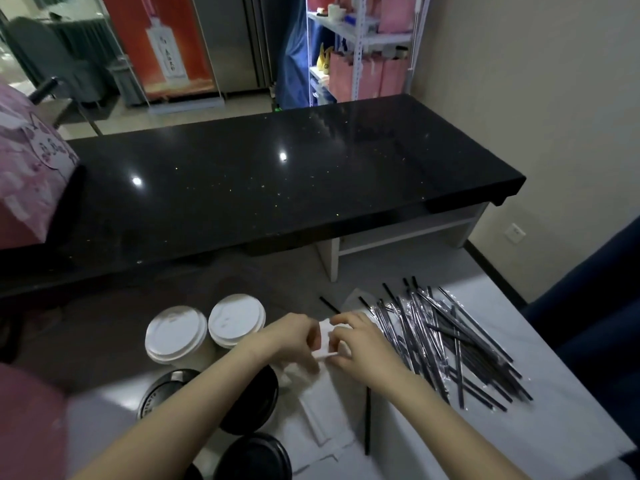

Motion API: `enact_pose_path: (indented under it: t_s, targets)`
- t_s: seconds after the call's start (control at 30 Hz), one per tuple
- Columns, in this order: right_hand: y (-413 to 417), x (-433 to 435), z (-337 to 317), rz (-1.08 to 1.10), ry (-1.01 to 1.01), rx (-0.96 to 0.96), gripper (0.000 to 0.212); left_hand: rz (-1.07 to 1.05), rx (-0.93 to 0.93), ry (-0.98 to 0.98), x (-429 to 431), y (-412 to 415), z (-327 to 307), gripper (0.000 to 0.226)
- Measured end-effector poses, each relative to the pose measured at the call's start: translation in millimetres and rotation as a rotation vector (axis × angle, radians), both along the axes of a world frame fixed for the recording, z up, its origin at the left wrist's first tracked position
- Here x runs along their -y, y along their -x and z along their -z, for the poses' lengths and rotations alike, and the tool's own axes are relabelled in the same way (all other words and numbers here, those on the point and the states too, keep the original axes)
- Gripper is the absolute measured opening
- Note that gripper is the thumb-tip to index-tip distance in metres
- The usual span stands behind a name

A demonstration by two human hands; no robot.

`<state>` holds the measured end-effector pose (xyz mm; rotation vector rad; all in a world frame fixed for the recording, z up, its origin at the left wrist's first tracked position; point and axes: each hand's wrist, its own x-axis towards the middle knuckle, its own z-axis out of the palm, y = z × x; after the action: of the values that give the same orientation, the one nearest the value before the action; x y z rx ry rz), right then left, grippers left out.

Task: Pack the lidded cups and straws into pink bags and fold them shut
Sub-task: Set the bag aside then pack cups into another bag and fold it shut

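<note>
Both of my hands meet over the middle of the white table: the left hand (294, 336) and the right hand (360, 344) each pinch a small white folded piece (327, 341) between the fingertips, though blur keeps me from telling just what it is. By my reading the packing is at an early stage. Two white-lidded cups (204, 329) stand side by side at the table's far edge, and three black-lidded cups (254, 400) crowd the near left edge under my left forearm; every cup in sight is capped and none is bagged. The wrapped black straws (453, 344) lie in a loose heap toward the right edge, with one stray straw (367, 420) lying apart near my right wrist. One pink bag (31, 174) sits at the left end of the black counter (277, 174) beyond; I cannot see whether it holds anything. More pink bags (367, 76) wait on a shelf behind.
</note>
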<state>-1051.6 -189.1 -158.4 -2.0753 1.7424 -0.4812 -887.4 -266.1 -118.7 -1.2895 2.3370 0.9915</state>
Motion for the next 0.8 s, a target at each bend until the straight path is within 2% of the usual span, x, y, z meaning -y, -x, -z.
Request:
enact_pose_path:
  t_s: [0.13,0.23,0.33,0.4,0.5,0.6,0.67,0.8]
  targets:
    - [10.4,-3.6,-21.1,0.103,-0.017,0.249,0.010,-0.028,-0.133,0.028,-5.2,-5.5,-6.5,0.039]
    - [16.4,-6.0,-40.3,0.146,-0.025,0.341,0.015,-0.071,-0.269,0.166,-6.1,-7.6,-13.1,0.025]
    - [18.8,-6.2,-61.0,0.150,-0.016,0.408,0.023,-0.187,-0.465,0.160,-9.2,-10.8,-23.6,0.018]
    - [18.1,-4.3,-74.7,0.135,-0.007,0.394,0.028,-0.232,-0.580,0.157,-11.8,-15.4,-32.8,0.017]
    - [9.6,-0.4,-98.9,0.112,0.108,0.343,0.018,-0.268,-0.721,0.206,-14.5,-27.5,-51.7,0.016]
    - [-9.6,4.3,-130.1,0.094,0.239,0.356,0.020,-0.299,-0.840,0.251,-16.7,-48.7,-74.4,0.028]
    - [-28.2,8.7,-154.0,0.073,0.313,0.377,0.020,-0.330,-0.910,0.276,-20.1,-69.7,-90.7,0.037]
    - [-84.0,18.0,-202.6,-0.029,0.388,0.421,0.019,-0.412,-1.031,0.406,-30.4,-133.6,-122.2,0.036]
